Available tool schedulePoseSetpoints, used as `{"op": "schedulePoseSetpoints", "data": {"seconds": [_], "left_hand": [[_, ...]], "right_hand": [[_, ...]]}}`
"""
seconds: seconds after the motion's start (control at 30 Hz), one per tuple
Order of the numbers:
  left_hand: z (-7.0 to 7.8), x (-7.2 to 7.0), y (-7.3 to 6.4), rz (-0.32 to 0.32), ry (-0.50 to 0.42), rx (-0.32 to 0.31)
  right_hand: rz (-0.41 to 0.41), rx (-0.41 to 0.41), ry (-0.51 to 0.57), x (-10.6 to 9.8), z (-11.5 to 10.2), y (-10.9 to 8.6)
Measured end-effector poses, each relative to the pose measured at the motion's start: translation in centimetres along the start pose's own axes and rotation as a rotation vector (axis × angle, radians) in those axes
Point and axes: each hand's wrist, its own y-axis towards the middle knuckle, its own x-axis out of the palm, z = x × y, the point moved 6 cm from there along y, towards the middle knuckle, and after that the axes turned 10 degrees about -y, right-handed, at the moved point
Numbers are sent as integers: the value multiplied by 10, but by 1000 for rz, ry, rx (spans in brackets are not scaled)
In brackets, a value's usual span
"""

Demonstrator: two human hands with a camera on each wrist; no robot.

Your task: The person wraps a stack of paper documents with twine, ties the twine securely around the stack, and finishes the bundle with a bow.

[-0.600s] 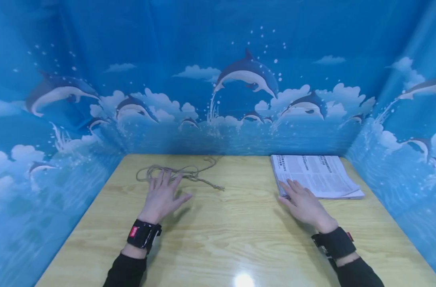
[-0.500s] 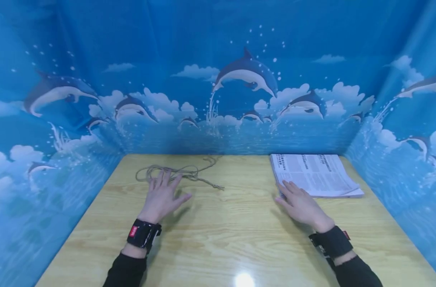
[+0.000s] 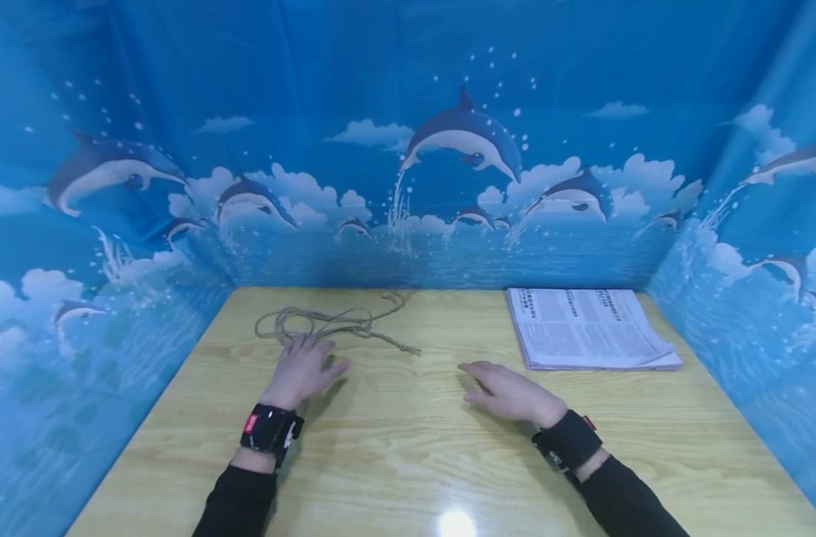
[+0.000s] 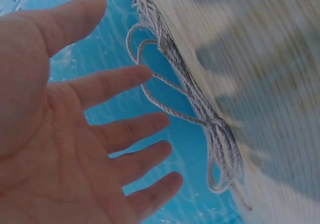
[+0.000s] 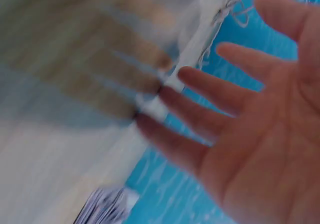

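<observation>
A loosely looped, thin tan rope (image 3: 354, 324) lies at the back left of the table. Just in front of it is my left hand (image 3: 300, 373), fingers spread and pointing at the loops; in the left wrist view the palm is bare and the rope (image 4: 217, 129) lies beyond the fingertips. Whether those fingertips touch the rope, I cannot tell. My right hand (image 3: 512, 393) is over the middle right of the table, fingers extended to the left, holding nothing. Behind it and to the right lies a flat stack of newspapers (image 3: 589, 332), apart from the hand.
The light wood table (image 3: 408, 447) has a bright reflection near its front edge. A blue curtain (image 3: 354, 179) printed with dolphins and clouds encloses the back and both sides. Each wrist wears a black band, such as the left wristband (image 3: 271, 429).
My right hand has moved left, away from the newspapers' front left corner. The left hand has drawn back slightly from over the rope. Rope and newspapers lie as before.
</observation>
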Motion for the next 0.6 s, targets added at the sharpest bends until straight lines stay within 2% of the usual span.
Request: {"op": "schedulePoseSetpoints", "data": {"seconds": [0.07,0.17,0.4,0.6], "left_hand": [[-7,1,2,-9,-28,-22],[-16,0,6,-12,-51,-59],[-29,-3,11,-56,-86,-130],[-37,2,12,-96,-93,-154]], "right_hand": [[-63,-16,-12,4,-8,9],[-111,-12,-43,10,-16,22],[-152,-3,-85,21,-28,57],[-174,-22,-95,24,-34,80]]}}
